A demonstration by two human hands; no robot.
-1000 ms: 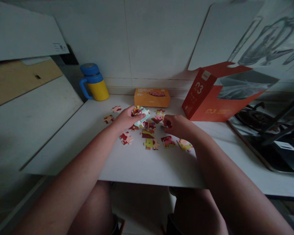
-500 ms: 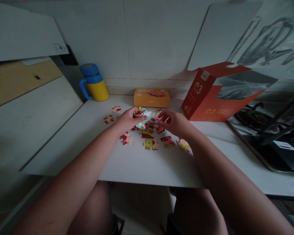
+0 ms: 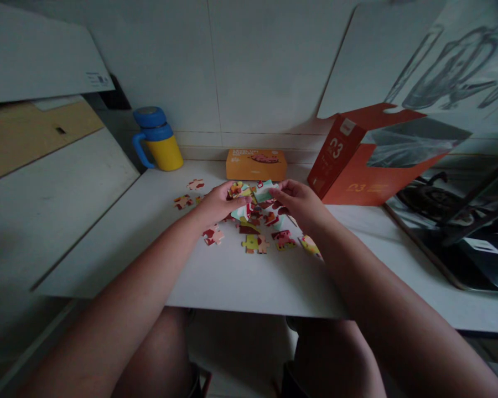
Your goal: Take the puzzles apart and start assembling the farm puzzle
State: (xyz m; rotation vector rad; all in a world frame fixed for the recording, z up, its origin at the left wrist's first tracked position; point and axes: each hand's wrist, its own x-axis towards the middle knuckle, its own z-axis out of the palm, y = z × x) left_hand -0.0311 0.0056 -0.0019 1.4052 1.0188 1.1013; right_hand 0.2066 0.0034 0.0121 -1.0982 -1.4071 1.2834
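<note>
Colourful jigsaw pieces (image 3: 255,232) lie scattered on a white table (image 3: 240,276) in front of me. My left hand (image 3: 218,202) is closed on a small joined cluster of puzzle pieces (image 3: 238,191), lifted a little above the table. My right hand (image 3: 299,203) pinches a pale green puzzle piece (image 3: 264,193) and holds it against the right edge of that cluster. More loose pieces (image 3: 190,193) lie to the left of my left hand.
An orange puzzle box (image 3: 256,165) sits at the back by the wall. A yellow mug with a blue lid (image 3: 158,141) stands at the back left. A large red carton (image 3: 365,157) stands at the right, with a gas stove (image 3: 448,215) beyond it.
My right hand left the table with a piece and moved up and left to meet the cluster in my left hand, which stayed nearly in place.
</note>
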